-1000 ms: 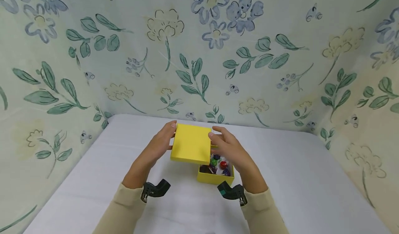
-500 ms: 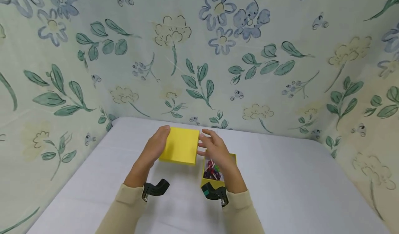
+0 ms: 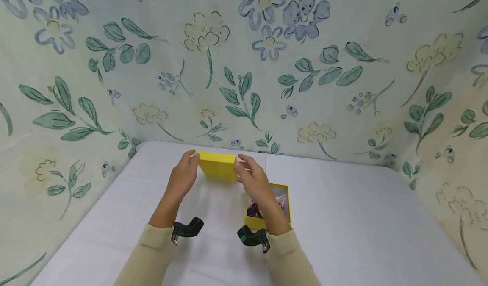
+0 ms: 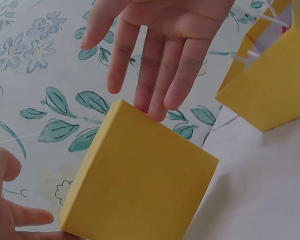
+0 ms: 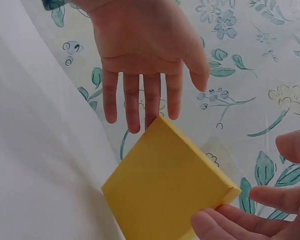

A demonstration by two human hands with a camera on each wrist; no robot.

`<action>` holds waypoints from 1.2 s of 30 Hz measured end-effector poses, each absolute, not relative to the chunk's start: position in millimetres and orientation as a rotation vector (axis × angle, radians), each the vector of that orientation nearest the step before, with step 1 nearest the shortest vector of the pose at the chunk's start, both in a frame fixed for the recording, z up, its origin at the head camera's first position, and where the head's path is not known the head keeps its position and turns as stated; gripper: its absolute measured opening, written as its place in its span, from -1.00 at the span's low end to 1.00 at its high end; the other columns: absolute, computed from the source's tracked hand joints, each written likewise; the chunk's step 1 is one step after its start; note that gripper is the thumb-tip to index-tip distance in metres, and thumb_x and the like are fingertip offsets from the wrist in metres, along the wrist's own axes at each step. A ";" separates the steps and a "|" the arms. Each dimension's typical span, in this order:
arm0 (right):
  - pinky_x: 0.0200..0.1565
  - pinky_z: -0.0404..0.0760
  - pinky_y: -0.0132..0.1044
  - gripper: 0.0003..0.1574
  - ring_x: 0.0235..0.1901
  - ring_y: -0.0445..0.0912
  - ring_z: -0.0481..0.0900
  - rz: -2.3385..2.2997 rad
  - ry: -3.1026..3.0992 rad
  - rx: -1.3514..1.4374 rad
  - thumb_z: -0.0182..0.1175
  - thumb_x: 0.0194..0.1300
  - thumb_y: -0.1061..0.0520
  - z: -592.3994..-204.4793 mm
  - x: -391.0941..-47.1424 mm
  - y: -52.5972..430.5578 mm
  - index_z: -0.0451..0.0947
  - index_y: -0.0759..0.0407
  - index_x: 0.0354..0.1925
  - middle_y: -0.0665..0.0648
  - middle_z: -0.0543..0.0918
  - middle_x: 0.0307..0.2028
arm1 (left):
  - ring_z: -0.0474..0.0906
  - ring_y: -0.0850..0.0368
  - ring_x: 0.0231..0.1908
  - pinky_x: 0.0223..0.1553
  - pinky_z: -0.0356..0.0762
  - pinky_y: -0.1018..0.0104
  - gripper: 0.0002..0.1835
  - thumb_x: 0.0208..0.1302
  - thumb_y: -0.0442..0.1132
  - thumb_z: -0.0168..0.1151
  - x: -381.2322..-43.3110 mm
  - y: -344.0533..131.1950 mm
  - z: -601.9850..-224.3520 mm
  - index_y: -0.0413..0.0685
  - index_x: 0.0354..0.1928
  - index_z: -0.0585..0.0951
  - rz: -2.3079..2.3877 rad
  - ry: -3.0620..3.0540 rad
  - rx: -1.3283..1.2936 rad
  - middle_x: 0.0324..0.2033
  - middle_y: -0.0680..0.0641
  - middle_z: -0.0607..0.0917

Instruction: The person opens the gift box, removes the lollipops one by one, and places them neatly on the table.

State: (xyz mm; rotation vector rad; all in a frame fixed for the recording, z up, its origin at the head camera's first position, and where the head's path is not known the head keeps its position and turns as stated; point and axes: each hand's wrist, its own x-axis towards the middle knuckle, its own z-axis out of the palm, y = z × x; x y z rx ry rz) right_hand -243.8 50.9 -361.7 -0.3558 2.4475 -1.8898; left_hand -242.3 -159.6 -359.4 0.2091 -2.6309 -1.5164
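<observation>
A square yellow box lid [image 3: 217, 166] is tipped up between my two hands toward the back of the table. Beside its left edge is my left hand [image 3: 182, 175]; in the right wrist view that palm faces the camera, fingers straight with tips at the lid's corner. My right hand [image 3: 254, 180] is at the opposite edge, its straight fingertips meeting the lid [image 4: 140, 175] in the left wrist view. Under my right forearm stands the yellow box base [image 3: 255, 223], uncovered, with wrapped lollipops [image 3: 253, 210] inside. The forearm hides part of it.
A white cloth [image 3: 335, 218] covers the table. Floral fabric [image 3: 244, 65] hangs as a wall behind it and along both sides. A black wrist camera mount [image 3: 188, 228] sits on my left wrist, another mount [image 3: 252, 237] on my right.
Both hands have shifted left with the lid, away from the box base. The lid has tilted from nearly flat to steep, and the left thumb has slid to its corner.
</observation>
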 end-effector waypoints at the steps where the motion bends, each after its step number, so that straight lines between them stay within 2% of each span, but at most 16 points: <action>1: 0.08 0.58 -0.07 -0.36 0.05 0.04 0.59 -1.860 2.464 -0.358 0.01 0.42 -0.23 -362.4 -243.4 48.3 0.27 -0.13 0.38 0.12 0.49 0.18 | 0.23 -0.22 0.33 0.26 0.25 -0.23 -0.31 0.45 0.25 -0.38 -242.3 -161.1 -359.8 0.07 0.48 0.13 -1.489 -2.635 0.204 0.35 -0.21 0.34; 6: 0.10 0.56 -0.01 -0.29 0.08 0.01 0.57 -1.683 2.562 -0.334 -0.01 0.37 -0.34 -369.3 -241.0 35.9 0.26 -0.21 0.40 0.08 0.49 0.20 | 0.31 -0.23 0.26 0.22 0.30 -0.21 -0.34 0.48 0.18 -0.36 -241.2 -167.9 -360.8 -0.02 0.44 0.25 -1.295 -2.685 0.178 0.27 -0.26 0.41; 11: 0.12 0.54 0.02 -0.24 0.13 0.04 0.50 -1.604 2.562 -0.305 -0.03 0.35 -0.39 -373.5 -236.1 26.1 0.33 -0.09 0.37 0.09 0.49 0.20 | 0.43 -0.20 0.08 0.09 0.40 -0.17 -0.30 0.49 0.18 -0.38 -237.8 -176.0 -357.0 -0.21 0.32 0.39 -1.155 -2.770 0.188 0.16 -0.30 0.51; 17: 0.20 0.45 0.07 -0.19 0.21 0.08 0.42 -1.517 2.548 -0.311 -0.09 0.37 -0.40 -378.7 -228.9 20.4 0.37 0.07 0.34 0.12 0.47 0.24 | 0.34 -0.29 0.22 0.21 0.30 -0.23 -0.27 0.47 0.20 -0.34 -236.4 -187.1 -357.8 -0.28 0.31 0.38 -1.098 -2.903 0.235 0.24 -0.33 0.44; 20: 0.24 0.40 0.08 -0.16 0.25 0.09 0.38 -1.490 2.536 -0.302 -0.08 0.38 -0.39 -381.9 -226.5 17.5 0.37 0.14 0.34 0.14 0.46 0.26 | 0.31 -0.33 0.23 0.21 0.30 -0.24 -0.26 0.45 0.20 -0.29 -236.5 -193.1 -361.1 -0.31 0.29 0.40 -1.078 -2.943 0.281 0.24 -0.35 0.43; 21: 0.25 0.39 0.08 -0.16 0.26 0.09 0.38 -1.481 2.536 -0.297 -0.08 0.38 -0.38 -383.8 -226.3 16.1 0.37 0.16 0.33 0.14 0.46 0.26 | 0.35 -0.32 0.20 0.17 0.34 -0.23 -0.27 0.45 0.19 -0.28 -236.4 -195.2 -362.4 -0.32 0.27 0.42 -1.066 -2.954 0.290 0.21 -0.36 0.46; 24: 0.27 0.35 0.08 -0.16 0.29 0.09 0.34 -1.434 2.545 -0.269 -0.07 0.37 -0.38 -388.4 -224.5 11.1 0.40 0.19 0.31 0.17 0.46 0.26 | 0.52 -0.22 -0.08 -0.11 0.52 -0.05 -0.34 0.44 0.18 -0.24 -236.6 -201.5 -366.7 -0.28 0.06 0.56 -1.052 -2.992 0.318 -0.07 -0.32 0.62; 28: 0.26 0.35 0.11 -0.15 0.29 0.12 0.33 -1.352 2.569 -0.257 -0.06 0.36 -0.37 -393.1 -220.6 4.7 0.41 0.22 0.29 0.20 0.46 0.25 | 0.50 -0.01 -0.44 -0.47 0.44 0.23 -0.38 0.42 0.19 -0.20 -237.1 -206.9 -372.2 -0.26 -0.22 0.58 -1.059 -3.040 0.346 -0.45 -0.17 0.61; 36: 0.24 0.37 0.12 -0.10 0.28 0.15 0.36 -1.300 2.584 -0.255 -0.07 0.36 -0.39 -398.4 -215.8 -1.0 0.37 0.27 0.31 0.22 0.47 0.24 | 0.54 -0.02 -0.53 -0.53 0.43 0.28 -0.41 0.41 0.16 -0.14 -238.5 -209.3 -378.5 -0.28 -0.27 0.58 -1.037 -3.081 0.347 -0.54 -0.12 0.56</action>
